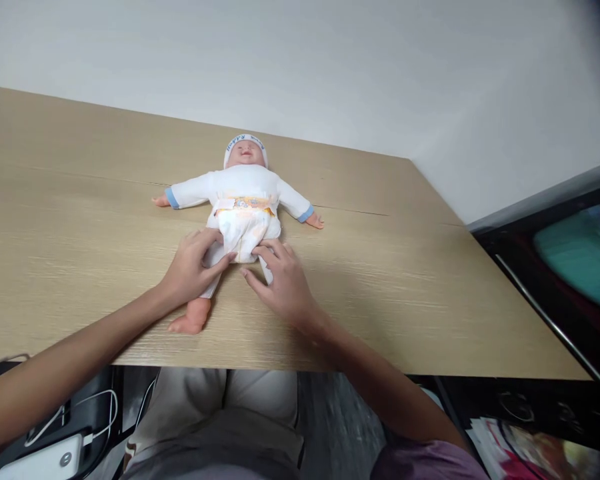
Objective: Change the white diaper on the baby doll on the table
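A baby doll [245, 177] lies on its back on the wooden table, arms spread out, in a white top with blue cuffs and a lettered white cap. Around its hips is a white diaper [243, 230] with an orange patterned waistband. My left hand [195, 262] is bent over the doll's leg on the left, fingers and thumb gripping the diaper's leg edge. At the other leg edge, my right hand [283, 277] has its fingertips on the diaper, the thumb a little below. One bare doll foot [193, 317] shows; the other is hidden behind my right hand.
The wooden table [380, 293] runs back to a pale wall. Below its front edge at left, a white power bank [43, 460] with a cable lies on a black seat. Dark furniture with a teal item [583, 257] stands at right, papers [510, 447] below.
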A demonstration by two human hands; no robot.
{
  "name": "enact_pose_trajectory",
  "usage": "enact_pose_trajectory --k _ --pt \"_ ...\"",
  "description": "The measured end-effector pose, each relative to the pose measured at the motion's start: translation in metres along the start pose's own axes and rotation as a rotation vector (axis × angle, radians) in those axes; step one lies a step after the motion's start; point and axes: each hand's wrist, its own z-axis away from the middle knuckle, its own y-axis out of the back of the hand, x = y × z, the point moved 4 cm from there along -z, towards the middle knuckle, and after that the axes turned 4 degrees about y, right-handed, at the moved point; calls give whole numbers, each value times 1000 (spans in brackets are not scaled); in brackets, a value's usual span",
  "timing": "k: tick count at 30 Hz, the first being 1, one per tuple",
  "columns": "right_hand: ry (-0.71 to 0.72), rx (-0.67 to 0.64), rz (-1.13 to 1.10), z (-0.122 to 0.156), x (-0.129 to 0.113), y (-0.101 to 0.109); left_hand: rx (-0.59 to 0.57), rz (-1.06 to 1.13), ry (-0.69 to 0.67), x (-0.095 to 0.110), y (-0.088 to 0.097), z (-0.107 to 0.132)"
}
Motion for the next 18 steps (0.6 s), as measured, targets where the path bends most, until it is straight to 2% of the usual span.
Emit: enact_pose_trajectory --k 8,18 --pt "-9 -28 -27 -1 1 0 134 103 110 -10 -3 9" --pt "-37 22 -81 -2 2 -2 122 85 -46 -7 -2 6"
